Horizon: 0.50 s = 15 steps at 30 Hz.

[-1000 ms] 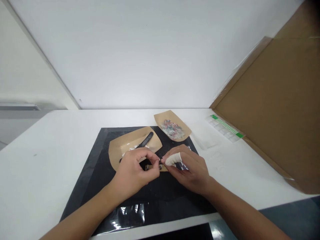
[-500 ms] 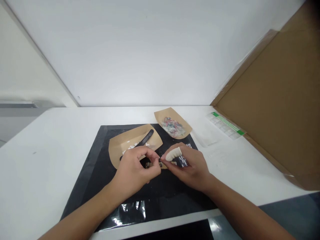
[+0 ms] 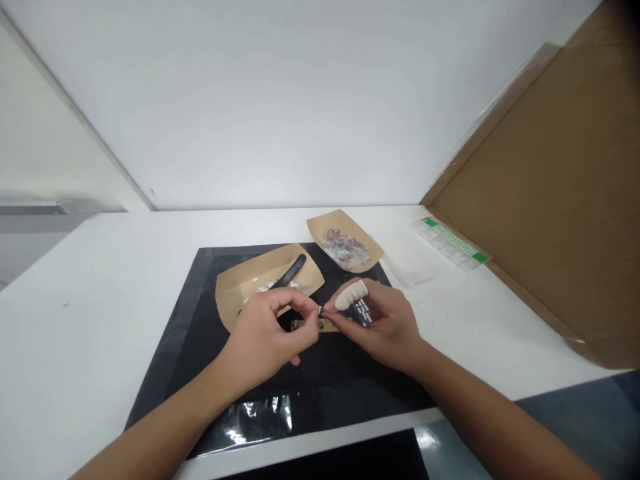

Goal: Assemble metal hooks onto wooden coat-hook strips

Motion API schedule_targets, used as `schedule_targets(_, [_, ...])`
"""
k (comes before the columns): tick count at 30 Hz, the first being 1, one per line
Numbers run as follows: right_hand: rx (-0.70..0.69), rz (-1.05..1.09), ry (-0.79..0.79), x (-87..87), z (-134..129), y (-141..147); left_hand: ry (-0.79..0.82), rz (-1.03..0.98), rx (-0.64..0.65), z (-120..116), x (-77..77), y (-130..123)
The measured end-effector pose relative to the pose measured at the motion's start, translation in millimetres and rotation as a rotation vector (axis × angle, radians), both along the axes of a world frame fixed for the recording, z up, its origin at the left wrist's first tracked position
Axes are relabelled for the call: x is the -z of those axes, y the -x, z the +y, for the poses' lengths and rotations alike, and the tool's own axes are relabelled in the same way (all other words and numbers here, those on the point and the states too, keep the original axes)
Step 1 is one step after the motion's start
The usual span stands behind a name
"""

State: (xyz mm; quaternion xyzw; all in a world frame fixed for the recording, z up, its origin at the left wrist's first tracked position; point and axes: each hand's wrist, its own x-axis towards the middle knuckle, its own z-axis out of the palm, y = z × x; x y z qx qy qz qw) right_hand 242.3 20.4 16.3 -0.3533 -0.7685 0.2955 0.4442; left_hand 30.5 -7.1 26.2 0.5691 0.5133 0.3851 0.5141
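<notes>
Over the black mat (image 3: 320,387), both hands meet fingertip to fingertip. My left hand (image 3: 267,333) pinches with thumb and index finger at a tiny dark and white piece (image 3: 321,311), too small to name. From the other side, my right hand (image 3: 383,327) pinches the same piece between its thumb and fingers. One right finger wears a cream finger cot (image 3: 351,295). Just below the fingertips lies a tan strip (image 3: 327,327) with small dark parts on it, partly hidden. A dark sheet with white rectangles (image 3: 363,311) shows behind my right thumb.
A kraft paper tray (image 3: 230,287) at left holds white bits and a black curved tool (image 3: 290,272). Behind it, another paper tray (image 3: 320,230) holds small clear bags with coloured contents. A clear plastic case with a green strip (image 3: 453,243) lies by the cardboard (image 3: 560,200) at right.
The view has shifted slightly. A white part of the small piece now shows between the fingertips. Both hands keep their pinch in nearly the same place.
</notes>
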Motion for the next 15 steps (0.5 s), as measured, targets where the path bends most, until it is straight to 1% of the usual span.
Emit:
schedule_targets(6, [0.023, -0.072, -0.056, -5.4, -1.0, -0.6, 0.006, -0.005, 0.022, -0.6, -0.7, 1.7])
schedule_targets(11, [0.003, -0.097, -0.085, -6.3, -0.7, -2.5, 0.001, 0.0, 0.028, -0.3, -3.4, 1.5])
schedule_targets(15, [0.002, -0.151, -0.144, -5.9, 0.0, -4.7, -0.007, 0.031, 0.025, 0.1, -4.3, 1.3])
